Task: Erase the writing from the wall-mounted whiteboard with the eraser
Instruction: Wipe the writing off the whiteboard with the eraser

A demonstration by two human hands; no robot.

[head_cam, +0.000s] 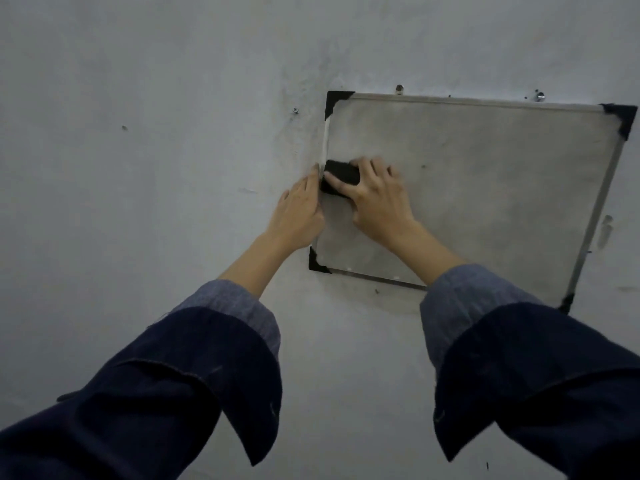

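Note:
A small whiteboard (485, 188) with a metal frame and black corner caps hangs on the wall at the right of the head view. Its surface is grey and smudged, and I can make out no clear writing on it. My right hand (377, 199) presses a black eraser (341, 176) flat against the board near its left edge. My left hand (298, 213) rests against the board's left frame, fingers together and flat, touching the frame just below the eraser.
The pale wall (156, 150) surrounds the board. Screws (400, 88) stick out above the top edge of the board, and another screw (295, 110) sits to the left of it. Dark smudges mark the wall by the board's right edge.

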